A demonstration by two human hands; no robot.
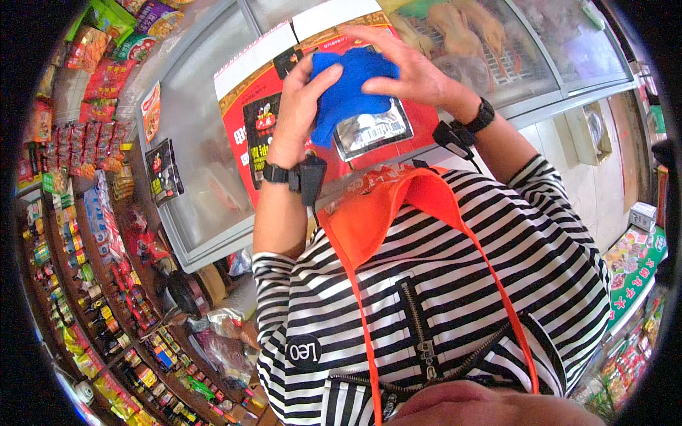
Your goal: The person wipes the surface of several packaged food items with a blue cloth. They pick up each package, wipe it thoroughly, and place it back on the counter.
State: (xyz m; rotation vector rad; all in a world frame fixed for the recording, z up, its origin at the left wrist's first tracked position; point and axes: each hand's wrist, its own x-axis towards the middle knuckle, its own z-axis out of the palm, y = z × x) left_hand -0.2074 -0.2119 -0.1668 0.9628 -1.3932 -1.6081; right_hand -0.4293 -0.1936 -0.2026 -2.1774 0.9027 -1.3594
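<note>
My left hand [298, 101] grips a crumpled blue cloth [351, 80], its thumb pressed on top. At the cloth's other side, my right hand [413, 66] has thumb and fingers spread wide; whether it touches the cloth cannot be told. Partly under the cloth lies a silver packet with a black border [375, 130], bearing a barcode. It rests on a red printed cardboard sheet or box [426, 120]. Beside my left hand, a black printed packet [259, 141] lies on the red cardboard. Black straps with small devices are on both wrists.
A display case [213, 252] with glass panels and a grey frame stands before me, with plucked poultry [453, 26] on a wire rack inside. Another black packet [164, 173] is at its left. Shelves of packaged goods [90, 277] curve along the left. An orange apron [367, 229] hangs at my chest.
</note>
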